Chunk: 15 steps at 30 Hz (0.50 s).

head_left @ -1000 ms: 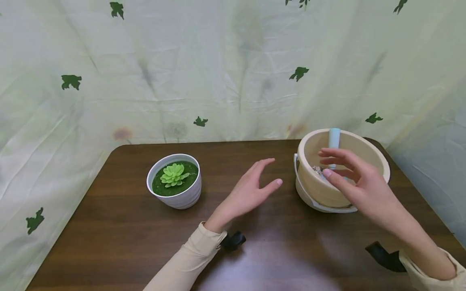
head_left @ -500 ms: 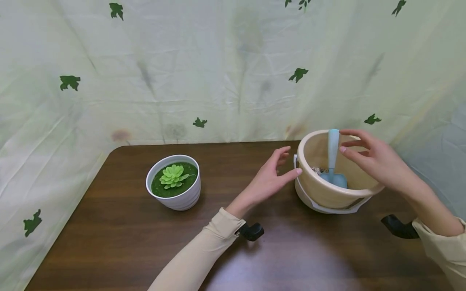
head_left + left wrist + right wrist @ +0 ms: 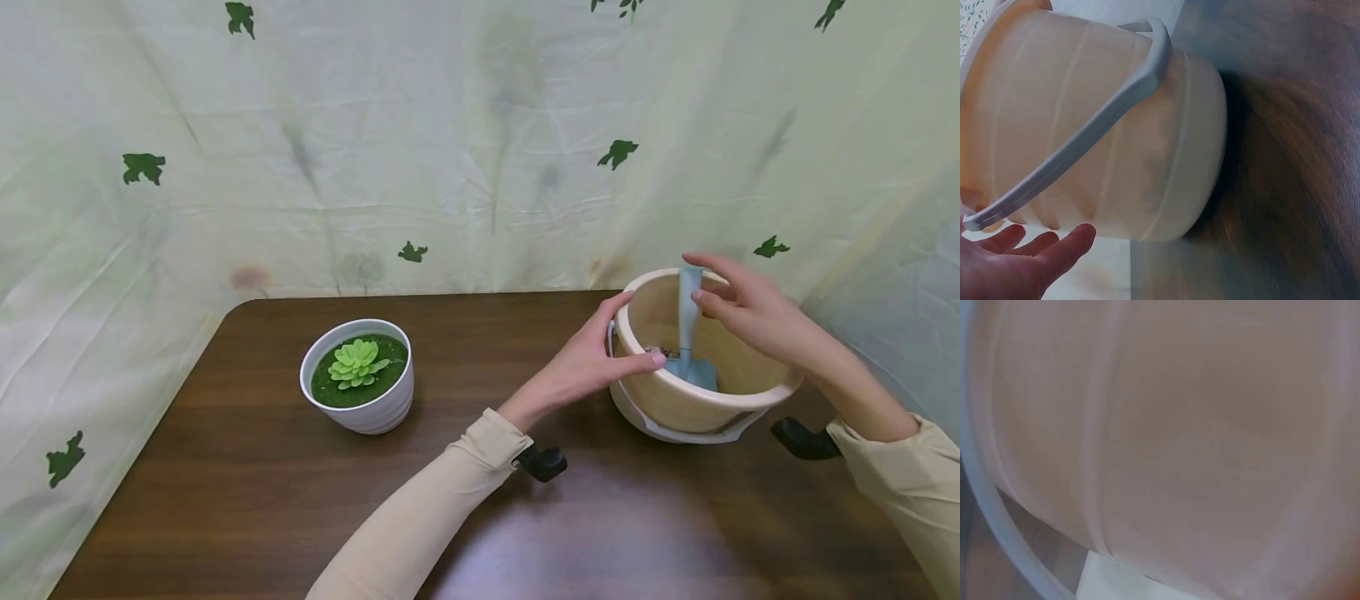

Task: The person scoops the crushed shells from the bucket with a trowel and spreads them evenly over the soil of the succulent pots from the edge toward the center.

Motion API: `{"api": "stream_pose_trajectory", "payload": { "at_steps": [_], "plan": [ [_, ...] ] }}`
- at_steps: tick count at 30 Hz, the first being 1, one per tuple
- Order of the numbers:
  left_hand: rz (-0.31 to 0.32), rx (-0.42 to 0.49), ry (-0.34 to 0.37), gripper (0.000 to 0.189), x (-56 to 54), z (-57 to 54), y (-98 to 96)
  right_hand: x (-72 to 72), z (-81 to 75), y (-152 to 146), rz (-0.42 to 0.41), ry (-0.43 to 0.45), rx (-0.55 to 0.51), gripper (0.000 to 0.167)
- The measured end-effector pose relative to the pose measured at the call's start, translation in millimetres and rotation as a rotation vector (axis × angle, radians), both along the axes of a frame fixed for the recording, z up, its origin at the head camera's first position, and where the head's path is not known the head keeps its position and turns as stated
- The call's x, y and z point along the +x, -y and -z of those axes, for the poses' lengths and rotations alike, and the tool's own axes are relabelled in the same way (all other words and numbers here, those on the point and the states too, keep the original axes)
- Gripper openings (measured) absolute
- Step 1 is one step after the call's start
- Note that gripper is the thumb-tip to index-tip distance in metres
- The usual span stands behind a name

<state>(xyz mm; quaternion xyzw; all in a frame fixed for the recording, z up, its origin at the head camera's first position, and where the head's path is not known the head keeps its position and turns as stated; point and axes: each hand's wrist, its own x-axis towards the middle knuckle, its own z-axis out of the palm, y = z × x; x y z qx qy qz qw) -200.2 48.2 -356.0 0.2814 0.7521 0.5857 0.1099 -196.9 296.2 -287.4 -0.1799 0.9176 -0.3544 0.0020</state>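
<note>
The left hand [image 3: 577,367] is spread wide at the left side of a beige bucket [image 3: 671,408], its thumb resting on the near rim and its fingertips at the rim farther back. The right hand [image 3: 753,317] reaches over the bucket from the right, its index finger and thumb on either side of the upper handle of a light-blue trowel [image 3: 687,317]; whether they pinch it, I cannot tell. The trowel stands inside the bucket, handle up and blade down. Left of the blade, partly hidden, lies some pale, grainy material [image 3: 654,352].

The bucket sits upright on the right rear part of a dark brown wooden desk [image 3: 262,492]. Its pale grey carrying handle [image 3: 1085,147] hangs down and slants across the outer wall in the left wrist view. The right wrist view is blurred and mostly filled by the bucket's wall.

Cream sleeves [image 3: 431,500] cover the forearms, with a black curved piece [image 3: 545,464] jutting out at each wrist. Well apart from the bucket, on the left, stands a white ribbed pot [image 3: 375,417] with a bright green succulent [image 3: 357,364] set in a dark green surface. Behind the desk hangs a pale curtain [image 3: 450,125] printed with dark green leaf shapes [image 3: 144,168].
</note>
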Motion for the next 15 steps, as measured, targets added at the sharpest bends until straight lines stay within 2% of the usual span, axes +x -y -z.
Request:
{"api": "stream_pose_trajectory", "payload": {
  "at_steps": [3,6,10,15],
  "plan": [
    [0.019,0.038,0.055,0.093,-0.6,-1.0,-2.2,-4.7,2.6,-0.2,-0.018,0.016,-0.019,0.054],
    [0.029,0.070,0.099,0.095,-0.4,-2.3,-3.9,-7.3,4.9,-0.6,0.006,0.006,-0.022,0.053],
    [0.034,0.087,0.122,0.094,-0.5,-3.4,-4.4,-4.4,5.6,-1.5,0.030,0.012,-0.053,0.046],
    [0.032,0.086,0.121,0.094,-2.8,-2.7,-4.5,1.1,4.9,-3.8,-0.047,0.066,-0.172,0.038]
  ]
}}
